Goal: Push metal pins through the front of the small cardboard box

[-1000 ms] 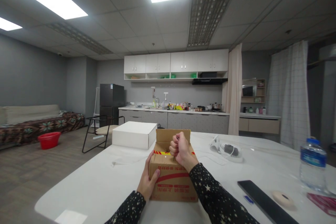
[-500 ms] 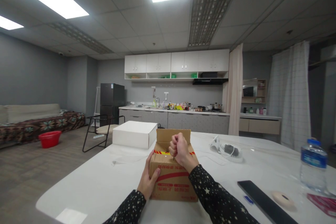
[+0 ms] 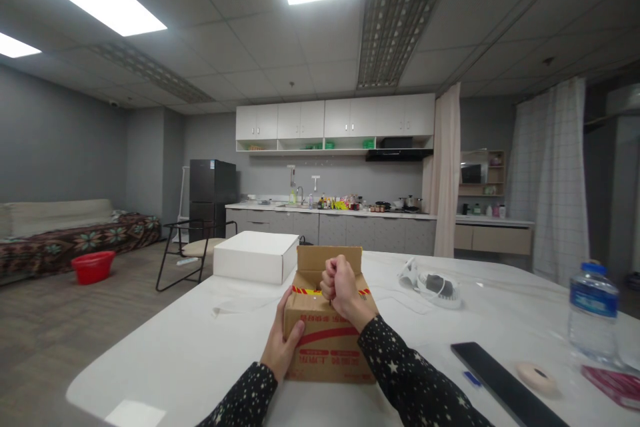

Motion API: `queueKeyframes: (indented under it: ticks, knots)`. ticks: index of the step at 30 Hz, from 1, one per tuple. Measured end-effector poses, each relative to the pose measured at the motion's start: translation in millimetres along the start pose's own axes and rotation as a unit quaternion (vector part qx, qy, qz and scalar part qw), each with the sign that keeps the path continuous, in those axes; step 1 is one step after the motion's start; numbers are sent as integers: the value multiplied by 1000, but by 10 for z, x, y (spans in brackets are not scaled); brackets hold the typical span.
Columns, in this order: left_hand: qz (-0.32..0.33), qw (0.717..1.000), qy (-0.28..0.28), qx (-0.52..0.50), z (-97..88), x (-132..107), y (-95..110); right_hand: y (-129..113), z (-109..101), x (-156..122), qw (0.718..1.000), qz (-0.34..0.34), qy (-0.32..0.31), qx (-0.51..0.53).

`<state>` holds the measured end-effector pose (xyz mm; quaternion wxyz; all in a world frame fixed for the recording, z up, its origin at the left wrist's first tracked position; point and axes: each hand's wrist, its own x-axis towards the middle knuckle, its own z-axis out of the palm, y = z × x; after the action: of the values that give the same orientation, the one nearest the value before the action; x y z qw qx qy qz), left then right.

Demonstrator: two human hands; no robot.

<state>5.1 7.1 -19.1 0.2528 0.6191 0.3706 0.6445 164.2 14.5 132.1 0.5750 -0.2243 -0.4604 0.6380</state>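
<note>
A brown cardboard box point(image 3: 330, 347) with red print stands before me on the white table, its back flap point(image 3: 330, 259) raised. Along the top runs a strip of red and yellow tape point(image 3: 305, 291). My left hand point(image 3: 281, 337) grips the box's left side, thumb on the front face and fingers around the far edge. Closed in a fist, my right hand point(image 3: 341, 285) rests over the top edge by the tape. A small dark tip shows beneath that fist, but what it holds is hidden by the fingers.
On the table point(image 3: 200, 333) a white box point(image 3: 255, 257) stands behind to the left. To the right lie a white device with a cable point(image 3: 440, 290), a black phone point(image 3: 500, 377), a beige oval object point(image 3: 536, 377) and a water bottle point(image 3: 593, 313).
Both hands keep almost the same place on the cardboard box. The whole view has shifted very slightly.
</note>
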Motion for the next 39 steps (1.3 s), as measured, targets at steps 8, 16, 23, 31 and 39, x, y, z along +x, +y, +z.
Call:
queueKeyframes:
  ticks: [8,16,23,31,39]
  knots:
    - [-3,1000,-8,0,-19,10,-1,-12,-23,4,1000,5,-10,-3]
    - [-2,1000,13,-13,24,-12,8,42,-8,9,1000,-17,-16,-21]
    - [0,1000,2,-7,-7,2,-20,25,-36,35,1000,-12,1,-18]
    - [3,999,37,-8,81,-29,108,97,-11,28,999,-42,-12,-28]
    - [-9,1000,5,-11,23,-16,48,33,-9,19,1000,-15,11,-17]
